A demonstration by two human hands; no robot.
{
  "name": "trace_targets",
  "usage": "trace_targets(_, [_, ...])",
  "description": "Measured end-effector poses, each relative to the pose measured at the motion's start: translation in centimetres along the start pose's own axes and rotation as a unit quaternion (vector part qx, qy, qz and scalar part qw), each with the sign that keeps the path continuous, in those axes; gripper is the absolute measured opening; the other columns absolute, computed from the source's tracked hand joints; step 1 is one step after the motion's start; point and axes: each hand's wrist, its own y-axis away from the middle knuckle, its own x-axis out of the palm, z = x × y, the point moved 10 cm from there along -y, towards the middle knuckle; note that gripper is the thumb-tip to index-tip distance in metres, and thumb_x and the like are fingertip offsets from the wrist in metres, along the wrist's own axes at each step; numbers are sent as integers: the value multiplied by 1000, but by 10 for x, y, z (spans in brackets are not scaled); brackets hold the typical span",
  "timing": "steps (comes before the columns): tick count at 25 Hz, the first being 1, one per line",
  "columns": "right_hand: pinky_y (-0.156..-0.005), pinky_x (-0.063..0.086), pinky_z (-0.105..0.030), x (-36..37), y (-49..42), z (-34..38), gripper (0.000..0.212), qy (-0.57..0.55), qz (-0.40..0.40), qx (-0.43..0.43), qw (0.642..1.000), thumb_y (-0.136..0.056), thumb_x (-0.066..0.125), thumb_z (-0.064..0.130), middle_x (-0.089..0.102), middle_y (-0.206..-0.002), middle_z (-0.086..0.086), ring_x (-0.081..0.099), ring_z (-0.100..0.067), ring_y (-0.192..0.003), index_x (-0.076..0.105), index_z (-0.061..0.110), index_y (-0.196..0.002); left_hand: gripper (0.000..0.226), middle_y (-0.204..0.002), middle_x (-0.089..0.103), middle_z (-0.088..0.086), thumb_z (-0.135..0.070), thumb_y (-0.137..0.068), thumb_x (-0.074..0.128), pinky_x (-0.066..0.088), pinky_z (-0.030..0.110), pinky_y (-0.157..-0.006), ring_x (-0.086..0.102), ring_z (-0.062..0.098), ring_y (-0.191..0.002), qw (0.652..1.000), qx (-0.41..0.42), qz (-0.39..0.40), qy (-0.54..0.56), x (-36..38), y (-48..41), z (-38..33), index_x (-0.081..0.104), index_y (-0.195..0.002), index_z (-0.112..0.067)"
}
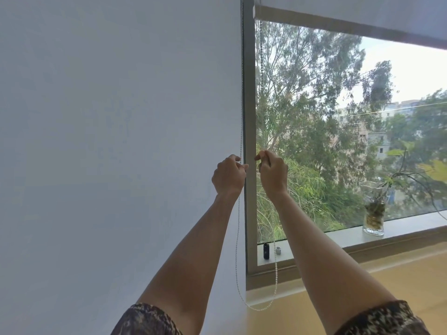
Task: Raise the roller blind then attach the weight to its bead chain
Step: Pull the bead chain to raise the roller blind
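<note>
Vase (373, 213) on sill (399, 228), right of hanging bead chain (238, 238).

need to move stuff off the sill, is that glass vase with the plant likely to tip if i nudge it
Probably, yes. The glass vase looks tall and narrow, and its plant stems arch far to one side, so it may be top-heavy. Clear glass is likely fragile and slippery; lift it from low down rather than pushing.

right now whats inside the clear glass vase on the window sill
The clear glass vase on the pale window sill holds a green leafy plant whose stems arch out over the rim. Brownish roots or pebbles fill the lower part; which they are, and any water, cannot be made out.
</note>
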Motion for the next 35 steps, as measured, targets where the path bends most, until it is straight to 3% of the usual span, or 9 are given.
trace_targets(4, [-46, 32, -19, 2, 11, -9, 26, 2, 8, 1, 1000, -96, 46, 9, 52, -55, 9, 42, -5, -45, 70, 6, -85, 24, -106, 76, 2, -29, -91, 64, 51, 33, -78, 70, 25, -99, 1000, -8, -12, 4, -3, 1, -1, 70, -112, -19])
trace_targets(8, [-43, 27, -9, 12, 22, 1, 24, 7, 21, -17, 1000, -93, 48, 7, 54, -56, 12, 42, 3, -42, 69, 11, -81, 23, -105, 76, 1, -30, -91, 63, 50, 31, -77, 71, 25, -99, 999, -28, -15, 24, -7, 1, 2, 71, -110, -22])
trace_targets(12, [-45, 32, -8, 19, 35, 12, 26, 1, 24, -29, 999, -92, 46, 4, 49, -53, 17, 44, 3, -45, 68, 13, -80, 26, -110, 75, 0, -32, -89, 65, 50, 32, -82, 69, 24, -104, 995, -62, -18, 72, -15, 0, 7, 70, -113, -22])
trace_targets(17, [-45, 31, -14, 27, 53, 12, 29, -18, 38, -18, 999, -90, 43, 1, 48, -53, 12, 42, -2, -46, 62, 16, -73, 20, -101, 77, -3, -34, -91, 61, 55, 34, -86, 72, 20, -96, 979, -82, -27, 186, -23, 0, 4, 74, -103, -24])
trace_targets(21, [-40, 29, -14, 34, 73, -16, 26, -7, 75, 16, 997, -95, 45, 11, 49, -53, 9, 39, -6, -44, 64, 12, -77, 32, -88, 78, 2, -42, -95, 55, 57, 40, -84, 74, 22, -85, 962, -70, -24, 262, -26, 2, -6, 74, -85, -18])
trace_targets(25, [-42, 33, -15, 40, 87, -34, 28, 20, 111, 36, 993, -96, 46, 16, 57, -57, 3, 46, -11, -46, 65, 11, -76, 21, -84, 77, 3, -26, -96, 58, 58, 47, -87, 76, 24, -80, 925, -72, -7, 372, -21, 4, -14, 73, -81, -21])
trace_targets(27, [-44, 34, -16, 43, 92, -39, 30, 27, 135, 41, 990, -97, 46, 17, 61, -59, -2, 49, -14, -47, 64, 11, -74, 17, -86, 77, 2, -22, -96, 59, 59, 44, -85, 76, 21, -77, 921, -75, -12, 381, -21, 7, -18, 74, -91, -15])
trace_targets(30, [-53, 45, -29, 50, 103, -48, 32, 32, 186, 56, 980, -97, 44, 17, 63, -60, -5, 55, -16, -53, 62, 11, -71, 16, -88, 78, 4, -20, -96, 59, 58, 38, -82, 75, 18, -76, 917, -89, -18, 389, -21, 9, -20, 72, -92, -14])
trace_targets(35, [-59, 48, -32, 58, 122, -65, 32, 49, 241, 82, 966, -96, 45, 16, 66, -64, -3, 59, -15, -59, 65, 10, -72, 18, -71, 74, -4, -19, -96, 59, 58, 29, -73, 74, 15, -67, 929, -102, -20, 356, -21, 16, -7, 75, -88, -13])
